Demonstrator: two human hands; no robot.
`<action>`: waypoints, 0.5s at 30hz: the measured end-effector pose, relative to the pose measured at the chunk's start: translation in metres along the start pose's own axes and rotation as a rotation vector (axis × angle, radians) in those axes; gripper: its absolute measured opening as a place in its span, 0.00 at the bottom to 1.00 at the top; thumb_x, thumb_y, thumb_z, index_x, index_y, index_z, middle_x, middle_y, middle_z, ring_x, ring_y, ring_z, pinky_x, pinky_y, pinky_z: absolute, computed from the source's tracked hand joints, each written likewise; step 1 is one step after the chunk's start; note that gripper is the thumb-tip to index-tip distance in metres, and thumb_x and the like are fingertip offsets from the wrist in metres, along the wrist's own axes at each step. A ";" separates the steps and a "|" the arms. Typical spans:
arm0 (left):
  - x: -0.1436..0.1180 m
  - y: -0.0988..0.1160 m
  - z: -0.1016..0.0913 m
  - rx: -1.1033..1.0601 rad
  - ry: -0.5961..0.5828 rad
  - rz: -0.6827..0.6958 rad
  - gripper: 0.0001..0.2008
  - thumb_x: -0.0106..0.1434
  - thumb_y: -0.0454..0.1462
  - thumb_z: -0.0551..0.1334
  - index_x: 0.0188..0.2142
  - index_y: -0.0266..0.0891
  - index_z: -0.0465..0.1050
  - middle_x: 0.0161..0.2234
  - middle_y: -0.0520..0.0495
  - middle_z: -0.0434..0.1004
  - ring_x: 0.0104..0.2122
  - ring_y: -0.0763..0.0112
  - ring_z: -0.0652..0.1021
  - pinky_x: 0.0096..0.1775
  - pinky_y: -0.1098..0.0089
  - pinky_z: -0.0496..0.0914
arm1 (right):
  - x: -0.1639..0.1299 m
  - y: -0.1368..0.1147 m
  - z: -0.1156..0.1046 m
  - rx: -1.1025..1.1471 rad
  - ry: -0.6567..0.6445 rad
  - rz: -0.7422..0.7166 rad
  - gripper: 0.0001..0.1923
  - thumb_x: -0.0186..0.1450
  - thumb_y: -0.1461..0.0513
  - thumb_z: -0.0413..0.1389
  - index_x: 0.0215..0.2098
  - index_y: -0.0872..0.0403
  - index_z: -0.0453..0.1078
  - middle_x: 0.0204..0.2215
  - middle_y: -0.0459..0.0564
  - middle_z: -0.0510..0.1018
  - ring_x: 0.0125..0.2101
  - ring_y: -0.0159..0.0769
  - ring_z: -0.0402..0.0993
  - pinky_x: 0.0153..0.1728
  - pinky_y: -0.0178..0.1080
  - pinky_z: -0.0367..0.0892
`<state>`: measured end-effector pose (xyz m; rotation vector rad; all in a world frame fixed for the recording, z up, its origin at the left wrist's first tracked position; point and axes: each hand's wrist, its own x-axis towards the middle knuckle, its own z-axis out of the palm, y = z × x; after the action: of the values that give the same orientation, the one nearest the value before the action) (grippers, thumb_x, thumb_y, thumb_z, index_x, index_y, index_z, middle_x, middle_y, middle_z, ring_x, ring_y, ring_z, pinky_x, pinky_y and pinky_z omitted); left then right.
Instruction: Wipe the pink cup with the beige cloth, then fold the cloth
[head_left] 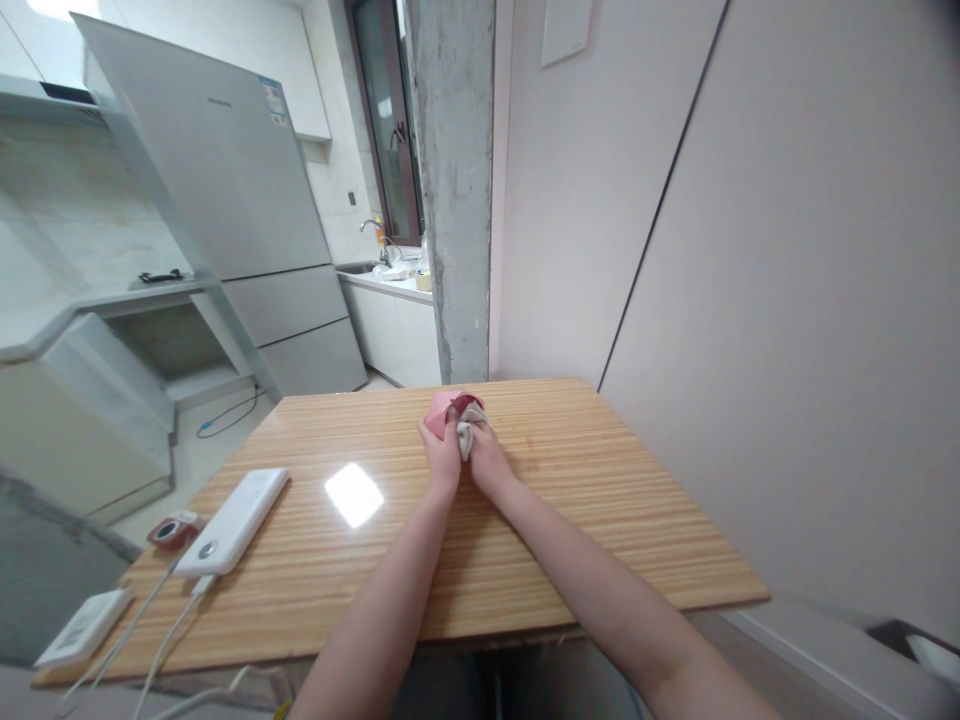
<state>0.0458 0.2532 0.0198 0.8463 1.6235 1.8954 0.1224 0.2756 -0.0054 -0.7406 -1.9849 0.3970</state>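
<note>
Grip: left hand (441,452) closed around a pink cup (444,408), holding it tilted just above the table (600,500). Right hand (486,455) closed on a pale cloth (466,435), which is pressed against the cup's side and mouth. The two hands touch each other; the fingertips are hidden behind the cup and cloth.

Location: cup and cloth sit over the far middle of the table, nearer its far edge than its near one, well clear of both side edges.

Step in hand, by judgement: wiping the cup with the cloth. The next move would call for turning the cup in the left hand so that the cloth meets an unwiped face, with the left grip kept firm against the rubbing.

Other items: white power bank (234,520) near the left edge, cables (161,625) running from it toward the near left corner; small red-rimmed round object (172,530) just beside it at the left edge; flat white device (84,628) at the near left corner. Fridge (225,200) and sink (375,262) beyond the table.
</note>
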 end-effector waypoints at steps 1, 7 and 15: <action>0.002 0.001 -0.002 0.036 -0.001 0.001 0.21 0.59 0.48 0.60 0.44 0.37 0.60 0.39 0.39 0.75 0.37 0.63 0.78 0.38 0.66 0.72 | 0.000 0.001 -0.001 -0.026 -0.004 0.003 0.12 0.67 0.67 0.46 0.40 0.56 0.72 0.38 0.54 0.75 0.40 0.38 0.68 0.43 0.40 0.64; 0.032 0.004 -0.032 0.355 -0.122 0.132 0.17 0.59 0.49 0.59 0.39 0.39 0.64 0.34 0.42 0.76 0.36 0.59 0.78 0.37 0.64 0.69 | 0.003 0.006 -0.016 -0.338 -0.216 -0.180 0.10 0.65 0.67 0.52 0.41 0.53 0.73 0.43 0.53 0.76 0.48 0.42 0.65 0.47 0.44 0.60; 0.019 -0.012 -0.008 -0.078 -0.159 0.070 0.27 0.54 0.45 0.66 0.50 0.40 0.59 0.44 0.40 0.75 0.42 0.64 0.78 0.43 0.65 0.71 | 0.002 0.002 -0.010 -0.191 -0.040 -0.051 0.13 0.66 0.67 0.50 0.46 0.56 0.72 0.44 0.57 0.75 0.48 0.42 0.65 0.50 0.44 0.61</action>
<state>0.0270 0.2631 0.0096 1.0051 1.4344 1.8737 0.1307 0.2779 -0.0003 -0.8044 -2.0953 0.1947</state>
